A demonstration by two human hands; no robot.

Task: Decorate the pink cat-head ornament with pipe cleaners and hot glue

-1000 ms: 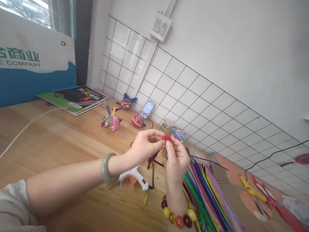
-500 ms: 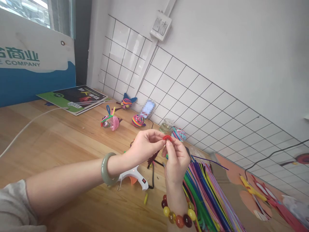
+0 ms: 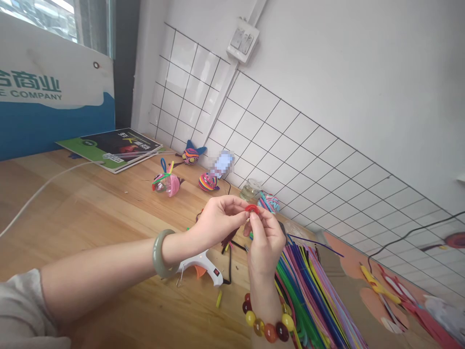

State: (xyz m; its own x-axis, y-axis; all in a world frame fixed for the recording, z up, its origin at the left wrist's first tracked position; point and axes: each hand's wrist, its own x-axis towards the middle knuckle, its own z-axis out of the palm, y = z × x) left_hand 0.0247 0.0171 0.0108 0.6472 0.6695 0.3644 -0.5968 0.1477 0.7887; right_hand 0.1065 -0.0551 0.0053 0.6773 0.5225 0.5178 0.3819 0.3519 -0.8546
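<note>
A small curled red piece (image 3: pixel 252 209) is pinched between the fingertips of both hands near the middle of the view. My left hand (image 3: pixel 222 216), with a pale green bangle at its wrist, closes thumb and fingers on its left side. My right hand (image 3: pixel 266 236), above a bracelet of coloured beads, grips it from the right. Below my left wrist lies a white glue gun (image 3: pixel 204 264), partly covered by the arm. Beside my right hand a large bundle of coloured pipe cleaners (image 3: pixel 316 295) spreads over the table.
Behind the hands stand a pink wrapped ornament (image 3: pixel 170 185), a striped one (image 3: pixel 208 182), a blue-eared one (image 3: pixel 191 154) and a glass jar (image 3: pixel 250 189). A magazine (image 3: pixel 112 149) lies at the back left. Yellow-handled scissors (image 3: pixel 379 286) lie at the right. A wire grid lines the wall.
</note>
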